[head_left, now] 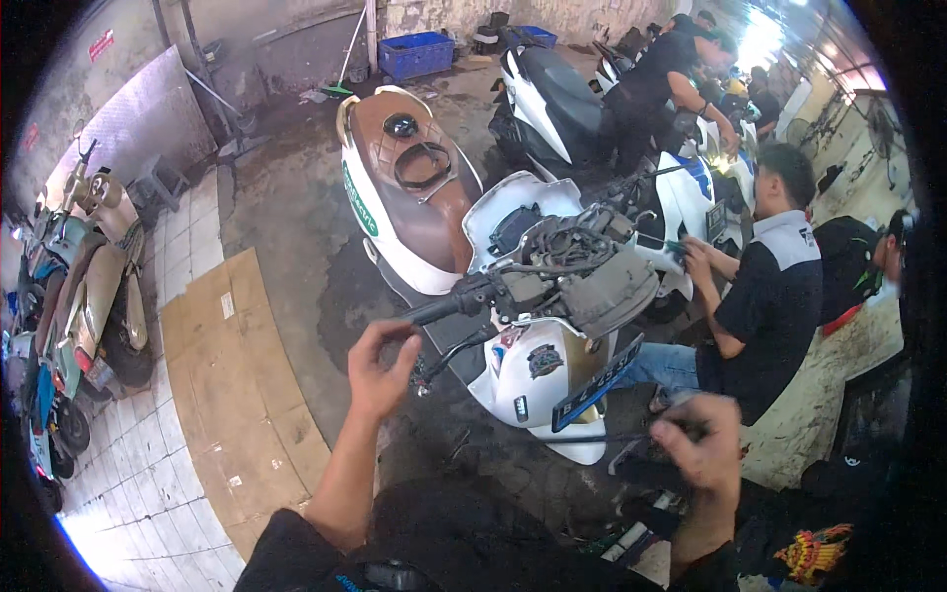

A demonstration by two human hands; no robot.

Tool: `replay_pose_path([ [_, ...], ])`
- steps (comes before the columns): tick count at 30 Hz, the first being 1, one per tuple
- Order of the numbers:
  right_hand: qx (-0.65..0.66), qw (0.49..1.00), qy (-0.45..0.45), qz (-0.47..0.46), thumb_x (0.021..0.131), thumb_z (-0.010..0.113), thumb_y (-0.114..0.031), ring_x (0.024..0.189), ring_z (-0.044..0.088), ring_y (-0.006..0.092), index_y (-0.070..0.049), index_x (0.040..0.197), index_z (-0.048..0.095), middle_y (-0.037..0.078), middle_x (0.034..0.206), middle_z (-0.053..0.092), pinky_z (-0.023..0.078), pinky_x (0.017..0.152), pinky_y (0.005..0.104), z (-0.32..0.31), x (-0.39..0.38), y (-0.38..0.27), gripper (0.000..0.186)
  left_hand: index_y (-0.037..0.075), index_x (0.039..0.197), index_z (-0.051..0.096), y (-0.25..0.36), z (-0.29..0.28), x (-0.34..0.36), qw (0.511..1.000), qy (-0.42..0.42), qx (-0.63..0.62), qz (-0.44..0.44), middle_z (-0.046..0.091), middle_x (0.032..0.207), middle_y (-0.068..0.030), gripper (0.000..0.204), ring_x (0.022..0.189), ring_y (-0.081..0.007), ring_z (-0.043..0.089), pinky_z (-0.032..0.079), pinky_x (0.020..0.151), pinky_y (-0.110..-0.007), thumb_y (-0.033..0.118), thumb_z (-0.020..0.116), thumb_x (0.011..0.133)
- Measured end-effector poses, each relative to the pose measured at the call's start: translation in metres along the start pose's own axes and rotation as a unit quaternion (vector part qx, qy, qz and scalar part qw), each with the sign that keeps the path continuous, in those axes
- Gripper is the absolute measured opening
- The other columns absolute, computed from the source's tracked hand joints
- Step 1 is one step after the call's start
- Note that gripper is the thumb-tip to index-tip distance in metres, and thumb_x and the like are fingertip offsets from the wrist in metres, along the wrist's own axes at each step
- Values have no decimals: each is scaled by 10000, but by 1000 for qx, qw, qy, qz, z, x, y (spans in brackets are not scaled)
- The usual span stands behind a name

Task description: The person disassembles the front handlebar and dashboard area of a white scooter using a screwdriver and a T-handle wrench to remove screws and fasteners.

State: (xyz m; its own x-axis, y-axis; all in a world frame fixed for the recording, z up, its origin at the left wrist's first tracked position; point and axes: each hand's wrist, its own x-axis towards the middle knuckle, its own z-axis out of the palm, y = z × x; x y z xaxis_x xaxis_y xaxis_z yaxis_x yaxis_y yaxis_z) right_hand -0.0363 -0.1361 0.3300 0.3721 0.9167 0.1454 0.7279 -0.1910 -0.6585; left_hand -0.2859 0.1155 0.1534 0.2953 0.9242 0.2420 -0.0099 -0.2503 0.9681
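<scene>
My left hand [383, 367] is raised beside the end of a black handlebar grip [426, 312], its fingers curved and apart from the thumb, with nothing visible in it. My right hand [698, 446] is closed on a long thin dark rod [592, 439] that reaches leftward across the scooter's lower front. The white scooter [523, 385] has its top cover off, baring cables and dark housings [582, 247] at the steering head. A brown seat [414, 217] lies behind it.
A co-worker [779, 306] sits to the right, hands on the scooter's front, with others [651, 89] behind among more scooters [538, 84]. Cardboard [237, 395] lies on tiles at left beside parked scooters [94, 326]. Blue crates [416, 57] and a stool [155, 185] stand along the walls.
</scene>
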Motion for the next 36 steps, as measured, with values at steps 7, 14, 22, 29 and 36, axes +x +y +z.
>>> replay_pose_path([
  [7,-40,971,236,3,630,835,-218,537,477,77,-26,707,619,-20,614,548,361,505,216,-39,62,-38,300,31,1037,609,18,40,58,977,-122,146,100,652,993,-95,341,939,-191,619,473,833,-310,122,739,734],
  [14,-21,990,139,4,704,781,-121,557,459,52,0,745,625,-13,611,555,355,508,210,-10,154,-63,202,34,1225,498,-12,50,102,944,-293,145,54,533,1168,-186,657,1091,-306,534,430,935,-370,265,781,679],
  [22,-129,989,71,28,695,784,-160,519,440,68,4,712,608,21,570,531,363,497,236,12,217,-86,241,1,1197,529,-37,64,136,917,-375,104,85,517,1098,-196,662,1047,-326,514,413,913,-383,353,771,692],
  [29,-317,931,56,-173,691,769,-258,707,597,283,-9,1000,578,121,849,623,454,652,352,25,259,-113,441,63,1136,589,-39,72,139,913,-397,87,45,493,1062,-140,507,992,-287,532,446,843,-344,278,777,717],
  [36,-459,882,63,-86,789,592,-223,746,609,221,-92,904,543,93,764,595,419,700,378,60,289,-151,181,0,1352,300,23,58,186,963,-175,-65,196,414,1313,-170,848,1187,-304,442,373,974,-446,284,767,704],
])
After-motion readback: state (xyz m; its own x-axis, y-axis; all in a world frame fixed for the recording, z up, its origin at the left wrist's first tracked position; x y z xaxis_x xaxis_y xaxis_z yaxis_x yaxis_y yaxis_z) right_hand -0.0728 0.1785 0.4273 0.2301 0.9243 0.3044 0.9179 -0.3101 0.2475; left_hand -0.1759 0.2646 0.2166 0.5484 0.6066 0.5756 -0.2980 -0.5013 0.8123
